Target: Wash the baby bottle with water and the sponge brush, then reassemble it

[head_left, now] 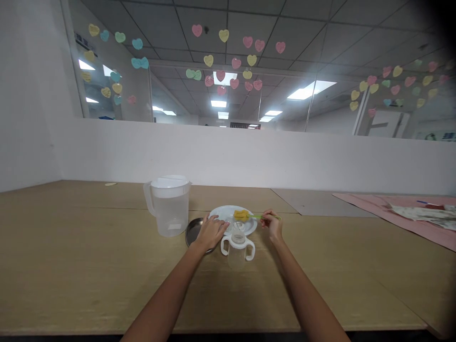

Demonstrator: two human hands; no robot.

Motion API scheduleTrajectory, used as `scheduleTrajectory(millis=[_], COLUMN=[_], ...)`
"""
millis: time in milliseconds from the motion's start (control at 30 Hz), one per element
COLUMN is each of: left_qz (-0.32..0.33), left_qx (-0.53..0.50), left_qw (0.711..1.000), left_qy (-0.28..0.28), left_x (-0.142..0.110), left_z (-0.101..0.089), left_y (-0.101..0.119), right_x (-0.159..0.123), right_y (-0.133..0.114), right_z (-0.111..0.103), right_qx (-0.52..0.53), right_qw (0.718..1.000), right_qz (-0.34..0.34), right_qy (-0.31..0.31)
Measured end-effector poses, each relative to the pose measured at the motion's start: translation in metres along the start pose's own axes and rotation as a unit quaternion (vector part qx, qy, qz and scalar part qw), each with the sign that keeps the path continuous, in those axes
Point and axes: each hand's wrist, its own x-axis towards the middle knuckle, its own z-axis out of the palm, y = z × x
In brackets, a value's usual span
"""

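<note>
My right hand is closed around the thin green handle of a sponge bottle brush. The brush's yellow sponge head is over a white plate. At the plate's left rim is my left hand, its fingers stretched out and apart; whether it presses on the rim I cannot tell. Partly under that hand lies a round metal dish. In front of the plate a clear baby bottle with two white handles stands upright and uncapped. A small clear piece, hard to make out, is on the plate behind the bottle.
A translucent lidded pitcher stands left of the dish. A pink cloth with a patterned fabric and a pen on it covers the far right of the wooden table. A white wall with windows above closes off the back.
</note>
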Motion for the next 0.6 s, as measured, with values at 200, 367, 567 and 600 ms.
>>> scheduleTrajectory(millis=[200,367,567,600], left_qz=[-0.012,-0.008,-0.007,-0.008], left_qx=[-0.016,-0.019,-0.019,-0.017], left_qw=[1.0,1.0,1.0,1.0], left_qy=[-0.003,0.005,0.002,-0.001], left_x=[0.0008,0.0007,0.0,0.0001], left_z=[-0.001,0.0006,-0.0001,-0.0001], left_y=[0.0007,-0.0001,0.0006,0.0006], right_x=[0.0023,0.0032,0.0045,0.0052], right_y=[0.0001,0.0012,0.0026,0.0024], right_z=[-0.003,-0.0038,-0.0031,-0.0038], right_qx=[0.016,0.031,0.032,0.034], right_qw=[0.999,0.997,0.997,0.997], right_qz=[0.005,0.0,-0.004,-0.004], right_qy=[0.047,0.067,0.066,0.072])
